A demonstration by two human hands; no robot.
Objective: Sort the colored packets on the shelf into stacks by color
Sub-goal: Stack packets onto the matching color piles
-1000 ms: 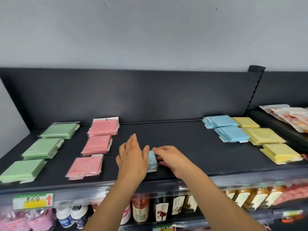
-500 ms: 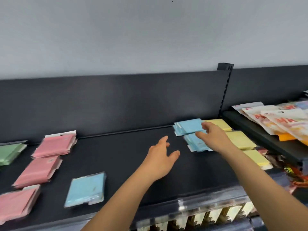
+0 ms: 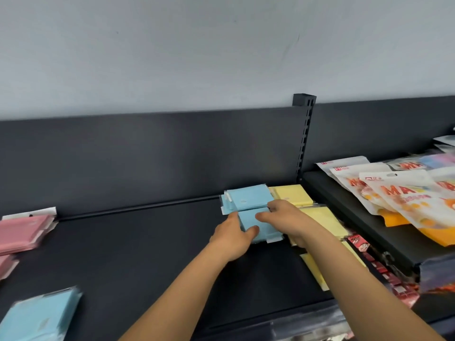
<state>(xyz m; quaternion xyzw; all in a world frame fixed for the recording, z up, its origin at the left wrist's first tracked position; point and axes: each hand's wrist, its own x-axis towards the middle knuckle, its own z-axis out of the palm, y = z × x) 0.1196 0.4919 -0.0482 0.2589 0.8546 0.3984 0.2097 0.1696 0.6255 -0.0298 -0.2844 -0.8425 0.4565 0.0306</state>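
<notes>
1. Both forearms reached forward to the back right of the shelf (image 3: 147, 247).
2. Left hand (image 3: 230, 238) gripped the front blue stack (image 3: 246, 218) at its left edge, thumb on top.
3. Right hand (image 3: 286, 219) lay over the stack's right side, fingers on top. Thumb was hidden, so grip unclear.
4. The stack sat just in front of the rear blue stack (image 3: 248, 198), beside the yellow stacks (image 3: 293, 194).

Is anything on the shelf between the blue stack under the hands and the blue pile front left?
Nothing visible does: only dark shelf lies between the blue stack and the blue pile. Pink packets sit behind that path.
</notes>
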